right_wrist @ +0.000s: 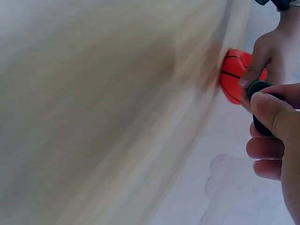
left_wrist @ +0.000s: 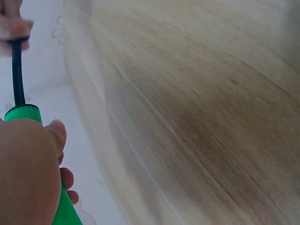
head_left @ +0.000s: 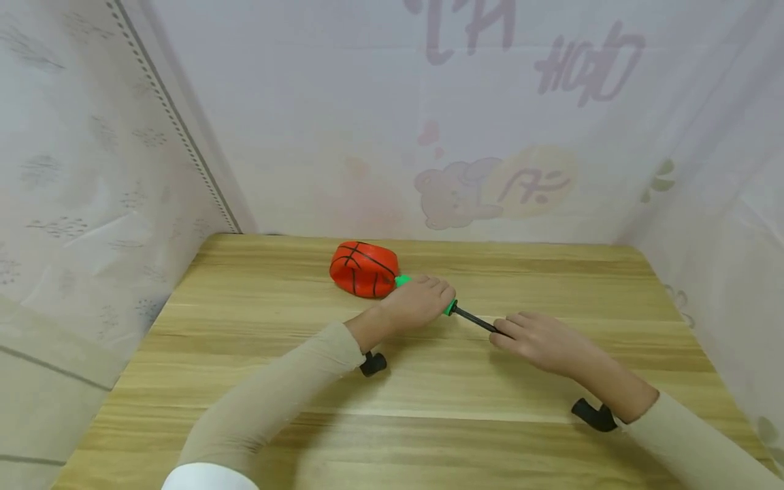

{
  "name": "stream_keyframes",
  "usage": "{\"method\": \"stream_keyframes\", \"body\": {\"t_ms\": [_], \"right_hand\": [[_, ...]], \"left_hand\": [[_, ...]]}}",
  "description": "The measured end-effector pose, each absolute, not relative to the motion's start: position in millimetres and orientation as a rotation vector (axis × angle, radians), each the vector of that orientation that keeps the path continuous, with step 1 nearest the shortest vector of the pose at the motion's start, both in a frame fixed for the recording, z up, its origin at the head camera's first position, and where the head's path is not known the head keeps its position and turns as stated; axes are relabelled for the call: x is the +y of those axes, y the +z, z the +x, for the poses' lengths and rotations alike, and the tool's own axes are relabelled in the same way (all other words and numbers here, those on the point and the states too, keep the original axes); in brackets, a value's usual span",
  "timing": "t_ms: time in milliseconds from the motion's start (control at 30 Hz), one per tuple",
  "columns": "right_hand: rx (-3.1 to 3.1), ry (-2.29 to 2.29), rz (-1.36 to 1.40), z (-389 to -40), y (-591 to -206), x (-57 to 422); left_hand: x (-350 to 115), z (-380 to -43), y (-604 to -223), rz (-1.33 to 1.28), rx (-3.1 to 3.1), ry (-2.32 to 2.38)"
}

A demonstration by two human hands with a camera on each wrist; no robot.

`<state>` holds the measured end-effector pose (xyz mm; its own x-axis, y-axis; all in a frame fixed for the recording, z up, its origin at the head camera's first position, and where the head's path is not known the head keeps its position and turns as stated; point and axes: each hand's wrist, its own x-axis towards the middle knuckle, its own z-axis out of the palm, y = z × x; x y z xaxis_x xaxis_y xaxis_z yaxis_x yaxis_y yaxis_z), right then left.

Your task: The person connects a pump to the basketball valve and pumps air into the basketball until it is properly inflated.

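A soft, dented red ball (head_left: 364, 267) with black basketball lines lies near the table's back edge. Against its right side sits the green end of a hand pump (head_left: 450, 307). My left hand (head_left: 419, 301) grips the green barrel, its fingers curled round it in the left wrist view. From the barrel a black rod (head_left: 474, 318) stretches out toward the right. At the rod's far end my right hand (head_left: 542, 342) holds the black handle (right_wrist: 262, 127), mostly covered by the fingers. Whether a needle joins pump and ball is hidden.
Under everything is a wooden table (head_left: 429, 435). Pale printed sheets (head_left: 343, 136) hang behind it and at both sides. A black wrist mount (head_left: 373, 364) shows below the left wrist, and another black mount (head_left: 594, 415) by the right wrist.
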<state>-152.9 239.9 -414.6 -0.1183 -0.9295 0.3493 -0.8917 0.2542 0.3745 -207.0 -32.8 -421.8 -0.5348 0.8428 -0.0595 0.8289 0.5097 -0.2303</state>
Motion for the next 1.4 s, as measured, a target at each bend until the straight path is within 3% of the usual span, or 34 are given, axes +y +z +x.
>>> {"method": "stream_keyframes", "body": {"t_ms": [300, 567, 1167, 1400], "right_hand": [[-2.035, -0.103, 1.66, -180.6, -417.9, 204.0], [-2.023, -0.085, 1.651, -180.5, -418.1, 193.7], [-1.972, -0.032, 1.652, -137.8, -409.8, 254.3], [-2.03, -0.056, 1.666, -145.3, -409.5, 238.9]], "left_hand": [[-31.4, -205.4, -421.3, -1.464, -2.672, 0.363], [-34.3, -207.1, -425.0, -1.439, -2.662, 0.207], [-37.3, -214.1, -431.6, -1.434, -2.49, 0.119], [-30.7, -214.0, -430.8, -1.484, -2.505, 0.13]]}}
